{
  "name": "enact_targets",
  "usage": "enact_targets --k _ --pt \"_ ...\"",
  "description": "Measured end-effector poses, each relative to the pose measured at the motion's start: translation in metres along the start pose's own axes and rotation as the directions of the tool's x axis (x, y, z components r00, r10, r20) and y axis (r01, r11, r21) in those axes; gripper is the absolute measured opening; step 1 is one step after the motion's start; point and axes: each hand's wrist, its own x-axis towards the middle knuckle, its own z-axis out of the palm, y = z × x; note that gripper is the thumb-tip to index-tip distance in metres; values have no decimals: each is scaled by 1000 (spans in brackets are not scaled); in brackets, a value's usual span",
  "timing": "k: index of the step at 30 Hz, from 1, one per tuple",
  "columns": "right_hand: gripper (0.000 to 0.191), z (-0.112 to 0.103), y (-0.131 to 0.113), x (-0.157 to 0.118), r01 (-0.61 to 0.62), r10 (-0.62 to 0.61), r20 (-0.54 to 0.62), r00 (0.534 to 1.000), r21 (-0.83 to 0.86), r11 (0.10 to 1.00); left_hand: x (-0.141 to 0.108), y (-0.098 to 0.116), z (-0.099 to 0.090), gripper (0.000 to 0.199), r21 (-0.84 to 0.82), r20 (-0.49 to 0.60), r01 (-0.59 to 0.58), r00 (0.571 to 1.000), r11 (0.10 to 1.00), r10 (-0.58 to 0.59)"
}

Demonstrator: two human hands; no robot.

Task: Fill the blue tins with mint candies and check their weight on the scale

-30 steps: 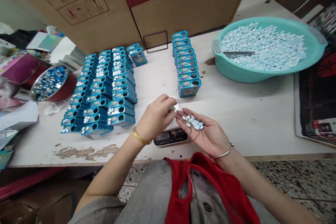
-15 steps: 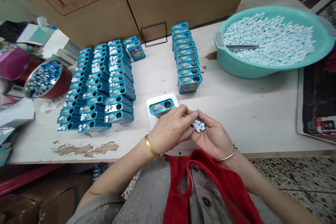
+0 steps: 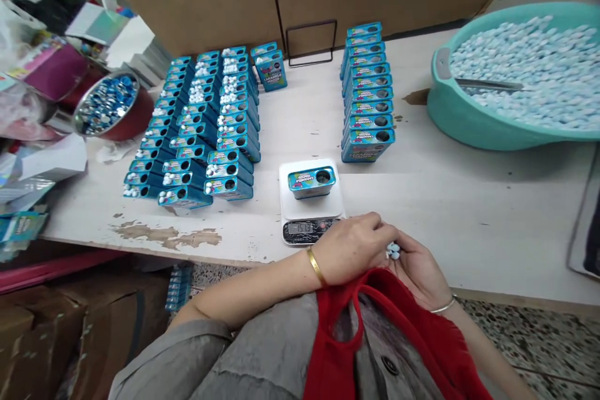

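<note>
A blue tin (image 3: pixel 312 181) with a round hole in its lid stands on a small white scale (image 3: pixel 309 209) at the table's near edge. Just in front of the scale, my left hand (image 3: pixel 354 249) has its fingers pinched together over my right palm. My right hand (image 3: pixel 419 272) is cupped around a few pale blue candies (image 3: pixel 393 251). Whether my left fingers hold a candy I cannot tell.
Three rows of filled blue tins (image 3: pixel 197 122) stand at the left, and one row of empty tins (image 3: pixel 368 97) behind the scale. A teal basin (image 3: pixel 469 122) of candies with a metal scoop (image 3: pixel 487 84) is at the right. A red bowl (image 3: pixel 115 109) and clutter lie far left; cardboard boxes stand behind.
Both hands drew back toward my body, uncovering the tin on the scale. My right hand closed more around the candies, and my left fingers came onto my right palm.
</note>
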Motion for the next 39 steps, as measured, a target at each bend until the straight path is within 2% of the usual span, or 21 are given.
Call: enact_targets --k 2,4,6,8,11,14,17,19,21,23,25,27,29,32,39 --pt "13 12 0 3 31 -31 -6 999 34 999 -2 -9 -11 13 -101 -78 -18 997 995 10" --pt "18 26 0 8 84 -84 1 996 53 995 -3 -19 -27 11 -192 -210 -37 978 981 -4" --pt "24 39 0 12 116 -117 32 993 31 993 -3 -31 -46 9 -254 -350 -35 935 967 -58" --pt "26 48 0 16 122 -121 64 991 -19 992 -3 -42 -63 6 -288 -442 -5 888 958 -129" --pt "27 52 -2 19 123 -121 55 991 -53 991 -3 -56 -77 7 -277 -479 63 856 959 -194" --pt "29 50 -3 19 125 -124 19 992 -40 991 -4 -66 -81 7 -190 -446 127 873 974 -200" --pt "31 48 -4 17 125 -125 10 992 -41 991 -7 -66 -82 8 -116 -427 137 887 984 -174" --pt "34 46 -5 16 129 -129 15 992 -43 991 -10 -58 -80 11 -96 -409 101 903 990 -132" --pt "36 41 -5 15 141 -140 31 990 -26 990 -11 -44 -69 15 -79 -318 40 946 996 -63" --pt "36 34 -5 13 128 -128 42 991 -9 992 -10 -26 -48 21 -39 -170 0 985 999 -7" --pt "35 23 -4 11 97 -97 20 995 -17 995 -7 -9 -22 24 46 -50 -12 999 999 14" --pt "34 11 -2 7 73 -74 -23 997 -46 996 -3 2 2 23 124 2 -27 1000 992 27" --pt "33 0 1 3 70 -74 -56 996 -71 995 -1 7 15 21 118 43 -58 998 991 53" --pt "28 -11 3 -1 61 -67 -65 996 -87 994 -1 7 17 19 28 82 -75 994 997 73" --pt "20 -14 7 1 42 -47 -38 998 -106 993 -8 8 11 19 -35 40 -27 999 999 28"
